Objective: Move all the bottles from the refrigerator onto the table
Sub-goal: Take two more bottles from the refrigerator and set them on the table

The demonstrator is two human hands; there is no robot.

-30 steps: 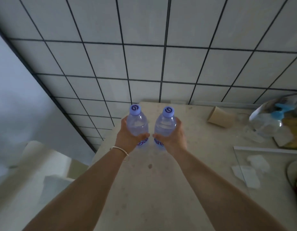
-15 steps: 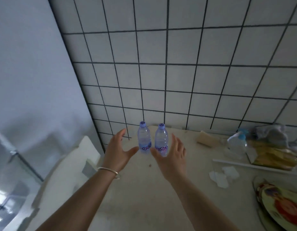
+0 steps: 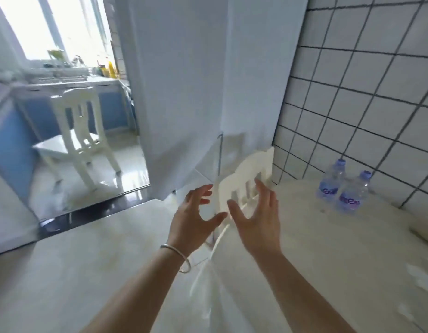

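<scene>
Nearest the camera, the left hand (image 3: 192, 221) and right hand (image 3: 257, 223) hover empty, fingers spread and relaxed. Beyond, two bottles (image 3: 341, 191) stand side by side on the surface (image 3: 304, 236) by the tiled wall. Next should come a turn toward the refrigerator, arms kept clear of the chair (image 3: 246, 186).

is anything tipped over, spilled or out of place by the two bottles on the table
Nothing stands out. Both bottles stand upright, caps on, side by side on the table near the tiled wall. No spill shows around them. The left hand and right hand are open and hold nothing.
</scene>
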